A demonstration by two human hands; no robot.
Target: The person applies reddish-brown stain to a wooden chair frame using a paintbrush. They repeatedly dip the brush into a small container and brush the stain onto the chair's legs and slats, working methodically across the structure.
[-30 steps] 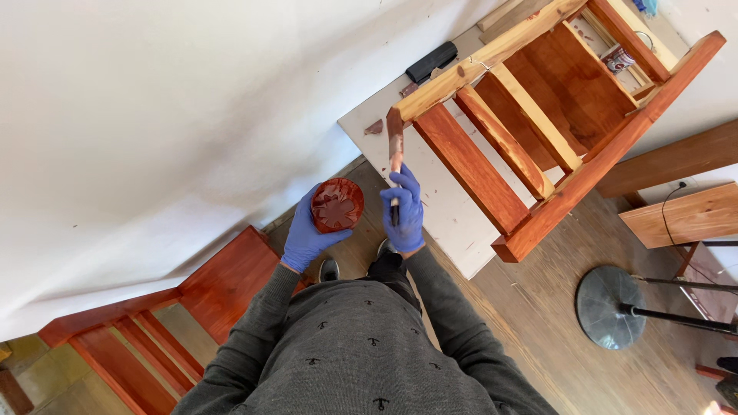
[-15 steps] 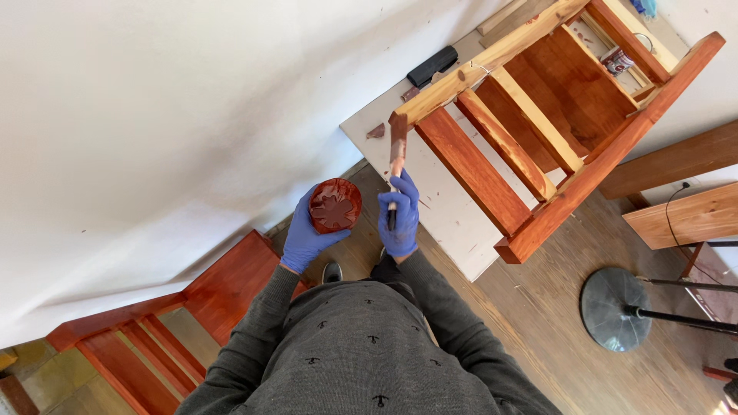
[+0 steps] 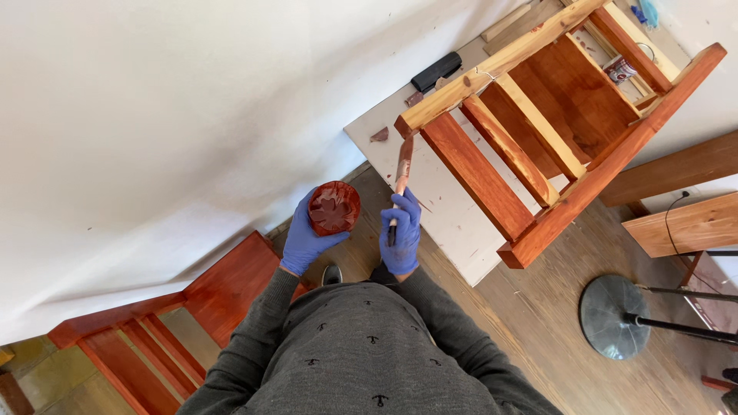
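My left hand [image 3: 306, 238], in a blue glove, holds a small round cup of red-brown stain [image 3: 334, 207] at chest height. In my right hand [image 3: 401, 230], also gloved, is a paintbrush [image 3: 401, 173] held upright. Its bristle tip touches the end of a pale, unstained rail of a wooden chair frame [image 3: 538, 131]. That frame lies on its side on a white table [image 3: 442, 207]. Most of the frame's slats are stained red-brown.
A second stained wooden frame [image 3: 154, 330] leans against the white wall at lower left. A black object [image 3: 436, 71] and a small can [image 3: 619, 69] lie on the table. A round stand base [image 3: 611, 317] sits on the wooden floor at right, near plain boards [image 3: 692, 223].
My right hand has raised the brush from beside the cup up to the end of the pale rail. The cup has stayed in my left hand.
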